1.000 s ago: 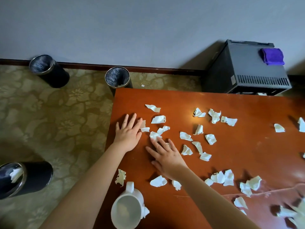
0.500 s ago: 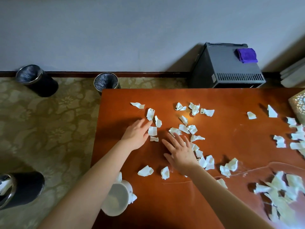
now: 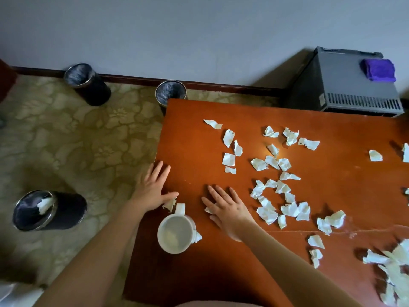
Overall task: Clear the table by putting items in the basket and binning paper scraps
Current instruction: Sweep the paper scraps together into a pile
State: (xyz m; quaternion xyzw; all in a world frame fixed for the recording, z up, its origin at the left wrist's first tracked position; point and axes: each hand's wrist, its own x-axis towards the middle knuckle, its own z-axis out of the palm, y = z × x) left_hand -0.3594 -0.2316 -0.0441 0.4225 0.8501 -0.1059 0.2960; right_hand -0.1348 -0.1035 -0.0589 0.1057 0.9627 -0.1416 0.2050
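Several white paper scraps [image 3: 272,162] lie scattered over the brown table [image 3: 199,151]. My left hand [image 3: 152,187] lies flat and open at the table's left edge, its thumb touching one scrap [image 3: 169,204]. My right hand [image 3: 225,207] rests flat on the tabletop with fingers spread, and a small scrap [image 3: 208,210] peeks out from under its left side. A white mug [image 3: 176,233] stands near the front left, between my forearms, with a scrap against its right side. A black bin [image 3: 47,210] on the floor at left holds white paper.
Two more black bins stand on the carpet: one [image 3: 86,84] by the wall, another [image 3: 170,94] at the table's far left corner. A grey box [image 3: 354,87] with a purple cloth [image 3: 378,69] sits behind the table. A pile of scraps [image 3: 396,269] lies front right.
Both hands have slid back toward me and to the left, away from the scrap cluster. The left hand now sits at the table edge beside the mug.
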